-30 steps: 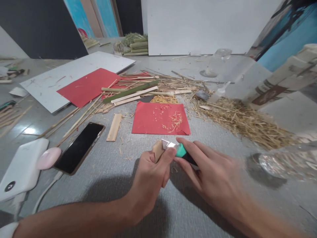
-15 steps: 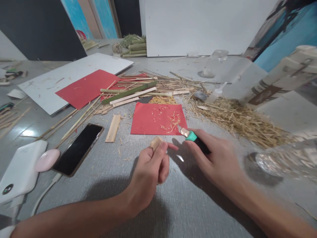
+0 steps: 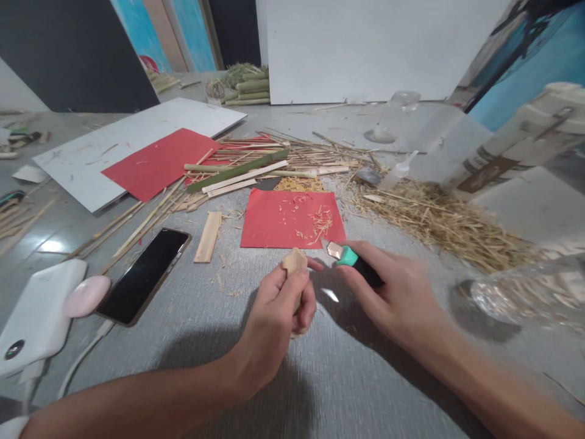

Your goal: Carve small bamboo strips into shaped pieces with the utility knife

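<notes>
My left hand (image 3: 281, 311) grips a short flat piece of bamboo (image 3: 294, 262), held upright with its pale top end poking out above my fingers. My right hand (image 3: 393, 292) holds a utility knife (image 3: 350, 259) with a teal and black handle, its short blade pointing left, a little to the right of the bamboo's top and not touching it. Both hands hover over the grey surface just in front of a red paper sheet (image 3: 274, 228) dusted with shavings.
A black phone (image 3: 144, 274), a white power bank (image 3: 39, 317) and a pink object (image 3: 86, 294) lie at the left. A flat bamboo slat (image 3: 209, 236), bamboo sticks (image 3: 237, 171), a straw pile (image 3: 439, 222), another red sheet (image 3: 158, 160) on a white board (image 3: 82, 155) and clear bottles (image 3: 525, 296) surround the hands.
The knife slid off the bamboo's end and swung out to the right, then came back partway toward it. My left hand shifted its grip and the bamboo stands slightly higher.
</notes>
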A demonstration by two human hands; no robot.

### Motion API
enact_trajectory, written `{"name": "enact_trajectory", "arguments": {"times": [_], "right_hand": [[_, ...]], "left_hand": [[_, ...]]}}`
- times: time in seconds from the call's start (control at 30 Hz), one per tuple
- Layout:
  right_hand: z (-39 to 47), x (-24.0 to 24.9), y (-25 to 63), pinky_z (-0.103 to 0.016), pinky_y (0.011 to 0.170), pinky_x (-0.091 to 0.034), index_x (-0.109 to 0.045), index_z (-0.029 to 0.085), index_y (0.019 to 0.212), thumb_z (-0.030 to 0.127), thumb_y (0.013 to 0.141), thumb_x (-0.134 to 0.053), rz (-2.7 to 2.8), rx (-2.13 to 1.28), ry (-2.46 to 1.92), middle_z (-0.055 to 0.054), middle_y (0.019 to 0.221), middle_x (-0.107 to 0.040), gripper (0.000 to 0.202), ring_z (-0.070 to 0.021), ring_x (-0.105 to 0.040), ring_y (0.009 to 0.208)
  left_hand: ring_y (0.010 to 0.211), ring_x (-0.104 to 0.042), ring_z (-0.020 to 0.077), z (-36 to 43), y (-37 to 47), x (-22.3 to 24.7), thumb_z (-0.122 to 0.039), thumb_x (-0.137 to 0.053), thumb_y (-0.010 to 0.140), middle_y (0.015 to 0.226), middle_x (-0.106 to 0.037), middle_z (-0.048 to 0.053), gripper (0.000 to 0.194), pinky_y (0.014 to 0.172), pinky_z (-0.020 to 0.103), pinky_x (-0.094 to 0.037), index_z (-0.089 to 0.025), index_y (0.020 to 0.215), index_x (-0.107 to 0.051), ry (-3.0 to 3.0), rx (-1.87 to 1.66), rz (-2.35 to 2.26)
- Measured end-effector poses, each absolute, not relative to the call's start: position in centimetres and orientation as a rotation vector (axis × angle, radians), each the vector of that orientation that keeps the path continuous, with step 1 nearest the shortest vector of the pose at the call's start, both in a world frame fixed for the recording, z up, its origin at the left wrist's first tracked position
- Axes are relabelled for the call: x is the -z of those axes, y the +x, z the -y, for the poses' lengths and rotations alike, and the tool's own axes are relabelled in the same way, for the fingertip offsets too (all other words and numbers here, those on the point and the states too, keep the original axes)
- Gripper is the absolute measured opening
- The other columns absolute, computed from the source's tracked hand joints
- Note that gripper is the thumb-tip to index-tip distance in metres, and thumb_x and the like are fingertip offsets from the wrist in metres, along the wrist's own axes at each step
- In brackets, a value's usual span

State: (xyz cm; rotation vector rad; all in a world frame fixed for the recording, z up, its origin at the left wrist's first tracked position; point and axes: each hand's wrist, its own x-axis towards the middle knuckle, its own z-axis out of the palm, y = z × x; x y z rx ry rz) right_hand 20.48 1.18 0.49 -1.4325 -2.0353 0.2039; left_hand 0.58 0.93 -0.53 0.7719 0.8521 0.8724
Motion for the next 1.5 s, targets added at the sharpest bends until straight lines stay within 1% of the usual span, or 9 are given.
{"name": "enact_trajectory", "arguments": {"times": [0.2,0.37,0.53,0.63,0.93,1.17,1.27,1.37,1.5], "right_hand": [[-1.1,-0.3,20.5,-0.030,0.063,-0.049,-0.071,0.019,0.118,0.037,0.108,-0.056,2.083,-0.223,-1.404,-0.006,0.096,-0.080,0.025,-0.0186,-0.074,0.074],[-0.8,-0.3,20.3,-0.030,0.063,-0.051,-0.071,0.019,0.120,0.037,0.107,-0.059,2.163,-0.210,-1.341,-0.008,0.103,-0.080,0.025,-0.0179,-0.073,0.072],[-0.6,-0.4,20.2,-0.032,0.065,-0.054,-0.070,0.016,0.126,0.035,0.107,-0.059,2.234,-0.141,-1.294,-0.008,0.102,-0.079,0.029,-0.0199,-0.075,0.075],[-0.6,-0.4,20.3,-0.033,0.066,-0.055,-0.070,0.016,0.126,0.035,0.107,-0.059,2.241,-0.110,-1.283,-0.009,0.103,-0.079,0.029,-0.0226,-0.077,0.079],[-0.8,-0.8,20.9,-0.034,0.067,-0.053,-0.069,0.018,0.124,0.034,0.107,-0.058,2.322,0.033,-1.204,-0.008,0.098,-0.078,0.026,-0.0217,-0.074,0.078],[-0.8,-0.8,21.1,-0.034,0.068,-0.052,-0.068,0.018,0.125,0.035,0.108,-0.056,2.341,0.063,-1.202,-0.009,0.100,-0.079,0.027,-0.0214,-0.073,0.079],[-0.6,-0.8,20.9,-0.034,0.066,-0.052,-0.069,0.017,0.124,0.036,0.109,-0.054,2.331,0.124,-1.206,-0.008,0.097,-0.078,0.029,-0.0218,-0.073,0.076],[-0.3,-0.9,20.4,-0.034,0.064,-0.051,-0.070,0.015,0.125,0.036,0.110,-0.053,2.295,0.182,-1.245,-0.007,0.092,-0.077,0.030,-0.0217,-0.073,0.073],[0.3,-1.0,19.5,-0.033,0.060,-0.049,-0.070,0.013,0.128,0.037,0.111,-0.055,2.230,0.170,-1.305,-0.006,0.089,-0.075,0.033,-0.0203,-0.071,0.068]], "left_hand": [[0.053,-0.032,0.0097,-1.0,0.6,0.4,-0.039,-0.054,0.105,0.058,-0.044,-0.006,0.031,0.051,0.026,-0.025,-0.020,0.081,-0.055,0.801,-0.862,-0.906],[0.055,-0.033,0.0098,-1.0,0.5,0.1,-0.032,-0.055,0.099,0.057,-0.041,-0.004,0.036,0.053,0.027,-0.025,-0.021,0.066,-0.047,0.852,-0.854,-0.931],[0.054,-0.030,0.0092,-1.2,0.6,0.5,-0.037,-0.069,0.097,0.058,-0.042,-0.009,0.018,0.052,0.024,-0.024,-0.020,0.097,-0.062,0.815,-0.850,-0.892],[0.050,-0.026,0.0081,-1.3,0.7,0.7,-0.039,-0.075,0.095,0.055,-0.041,-0.012,0.028,0.048,0.023,-0.022,-0.021,0.114,-0.064,0.833,-0.836,-0.892],[0.043,-0.020,0.0064,-1.3,0.7,0.5,-0.042,-0.077,0.092,0.048,-0.036,-0.014,0.036,0.044,0.021,-0.021,-0.019,0.119,-0.067,0.833,-0.787,-0.913],[0.042,-0.017,0.0056,-1.3,0.8,0.5,-0.041,-0.074,0.094,0.046,-0.035,-0.014,0.031,0.043,0.022,-0.019,-0.019,0.115,-0.071,0.825,-0.759,-0.880],[0.041,-0.017,0.0054,-1.2,0.6,0.6,-0.044,-0.074,0.094,0.043,-0.033,-0.012,0.026,0.044,0.024,-0.016,-0.018,0.093,-0.071,0.833,-0.751,-0.877],[0.041,-0.019,0.0044,-1.2,0.5,0.7,-0.049,-0.073,0.095,0.041,-0.030,-0.010,0.051,0.044,0.026,-0.015,-0.020,0.060,-0.052,0.856,-0.737,-0.890],[0.041,-0.020,0.0039,-1.5,0.5,0.6,-0.050,-0.072,0.096,0.041,-0.030,-0.008,0.060,0.044,0.026,-0.015,-0.020,0.053,-0.042,0.840,-0.759,-0.852]]}}
